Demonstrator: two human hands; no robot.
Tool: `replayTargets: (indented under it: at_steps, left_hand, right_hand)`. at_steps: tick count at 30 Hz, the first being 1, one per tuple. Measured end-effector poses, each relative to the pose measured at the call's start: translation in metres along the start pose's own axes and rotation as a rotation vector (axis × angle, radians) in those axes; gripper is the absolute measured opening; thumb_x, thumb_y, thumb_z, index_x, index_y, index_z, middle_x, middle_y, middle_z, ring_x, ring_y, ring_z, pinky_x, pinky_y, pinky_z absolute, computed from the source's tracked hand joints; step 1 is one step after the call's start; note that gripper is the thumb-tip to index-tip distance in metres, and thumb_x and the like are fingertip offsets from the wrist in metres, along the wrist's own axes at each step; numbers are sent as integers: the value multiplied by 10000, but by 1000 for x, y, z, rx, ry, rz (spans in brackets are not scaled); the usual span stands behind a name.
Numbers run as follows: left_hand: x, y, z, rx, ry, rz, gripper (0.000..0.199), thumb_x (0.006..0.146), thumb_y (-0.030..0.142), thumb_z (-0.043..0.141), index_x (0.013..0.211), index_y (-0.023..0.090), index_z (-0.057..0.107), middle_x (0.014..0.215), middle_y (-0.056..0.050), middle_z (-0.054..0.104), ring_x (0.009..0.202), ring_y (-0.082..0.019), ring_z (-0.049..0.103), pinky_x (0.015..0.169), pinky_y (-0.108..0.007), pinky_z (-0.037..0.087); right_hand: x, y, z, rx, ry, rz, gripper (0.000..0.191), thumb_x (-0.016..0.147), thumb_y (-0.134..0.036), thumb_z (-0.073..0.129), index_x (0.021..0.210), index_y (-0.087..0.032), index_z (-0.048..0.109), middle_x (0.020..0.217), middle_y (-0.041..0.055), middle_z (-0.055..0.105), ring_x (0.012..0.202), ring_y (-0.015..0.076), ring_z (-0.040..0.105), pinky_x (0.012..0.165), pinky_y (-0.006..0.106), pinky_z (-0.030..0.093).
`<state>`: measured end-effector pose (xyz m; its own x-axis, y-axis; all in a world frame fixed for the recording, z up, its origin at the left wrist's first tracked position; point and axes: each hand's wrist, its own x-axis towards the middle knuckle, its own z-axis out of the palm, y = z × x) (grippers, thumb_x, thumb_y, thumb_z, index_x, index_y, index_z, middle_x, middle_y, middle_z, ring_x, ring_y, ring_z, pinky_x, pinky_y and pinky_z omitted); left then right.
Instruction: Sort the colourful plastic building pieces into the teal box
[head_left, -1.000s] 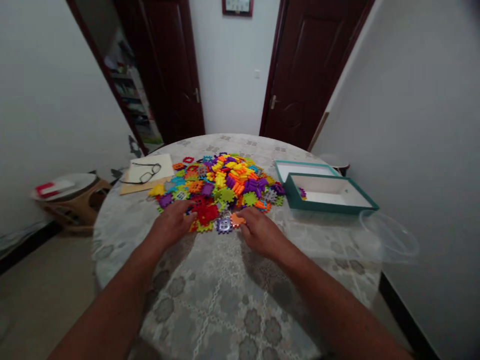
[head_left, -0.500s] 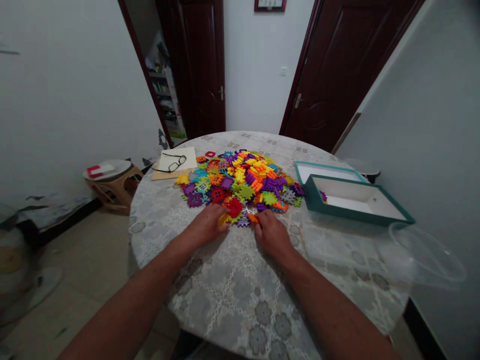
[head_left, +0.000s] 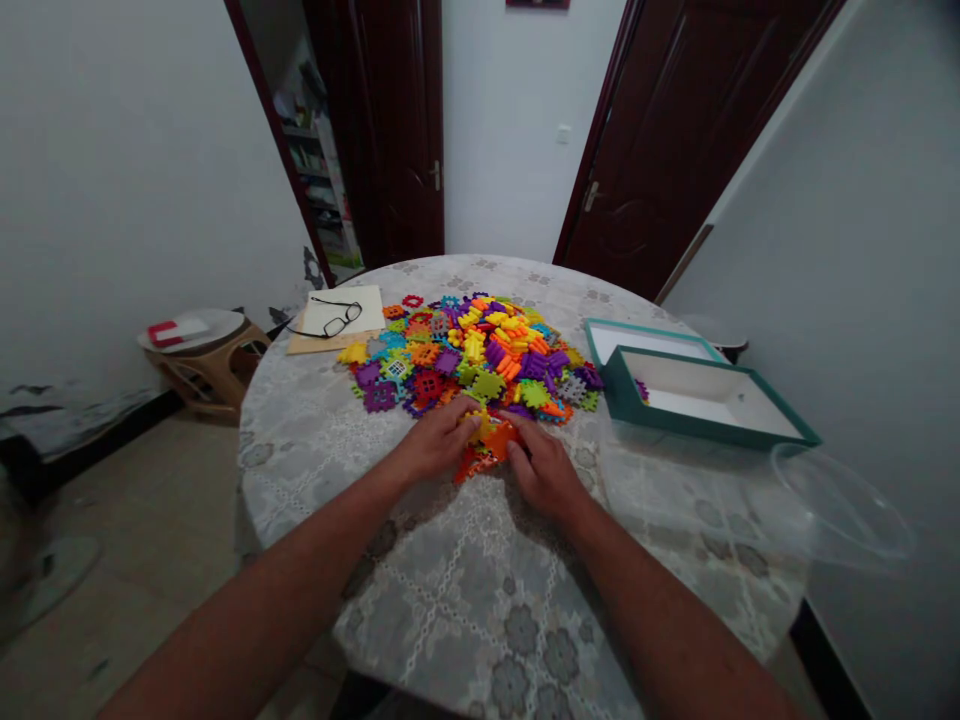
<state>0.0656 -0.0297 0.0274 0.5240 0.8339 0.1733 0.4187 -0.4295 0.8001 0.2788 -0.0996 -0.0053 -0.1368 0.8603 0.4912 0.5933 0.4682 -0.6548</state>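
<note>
A heap of colourful notched plastic pieces lies in the middle of the patterned tablecloth. At its near edge my left hand pinches a yellow piece. Close on the right, my right hand grips an orange piece with thumb and fingers. The yellow and orange pieces meet between my hands; whether they are joined is too small to tell. Just below them is a red-orange piece, partly hidden.
Black glasses rest on paper and a board at the back left. An open green box with its lid lies on the right. Nearer the right edge is a clear plastic container. A stool stands left.
My hands have come closer together, bringing the yellow and orange pieces into contact. The orange piece now shows more of its face. The view has tilted slightly downward.
</note>
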Motion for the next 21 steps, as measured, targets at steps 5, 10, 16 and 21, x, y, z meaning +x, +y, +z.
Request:
replayTargets:
  at_steps: [5, 10, 16, 21]
  left_hand:
    - [-15, -5, 1, -191, -188, 42, 336, 996, 432, 635, 1241, 214, 707, 1181, -66, 743, 1028, -221, 687, 886, -332, 550]
    - [-20, -12, -12, -178, -111, 1, 163, 920, 301, 662, 1037, 194, 697, 971, -31, 722, 883, -192, 653, 794, -314, 514]
    - [-15, -30, -31, -264, -48, -89, 173, 857, 324, 722, 942, 191, 653, 872, -12, 676, 775, -160, 595, 699, -285, 466]
    - [-16, -35, -33, -157, -151, -98, 149, 865, 319, 712, 952, 201, 682, 850, -1, 683, 754, -159, 583, 677, -285, 437]
  right_hand:
    - [-1, -6, 9, 15, -65, -9, 443, 1005, -212, 590, 1445, -217, 637, 1323, 115, 734, 1198, 246, 695, 1065, 407, 555]
    - [1, -10, 4, -44, -55, -8, 362, 1020, -262, 616, 1375, -217, 676, 1276, 131, 718, 1181, 263, 674, 1052, 430, 555]
    - [-2, -1, 2, -301, -140, -100, 490, 961, -230, 652, 1451, -207, 632, 1506, 151, 608, 1467, 331, 471, 1250, 573, 374]
    - [-2, 3, 7, -359, -160, -7, 292, 946, -219, 654, 1230, -179, 706, 1334, 158, 664, 1293, 311, 570, 1164, 503, 446]
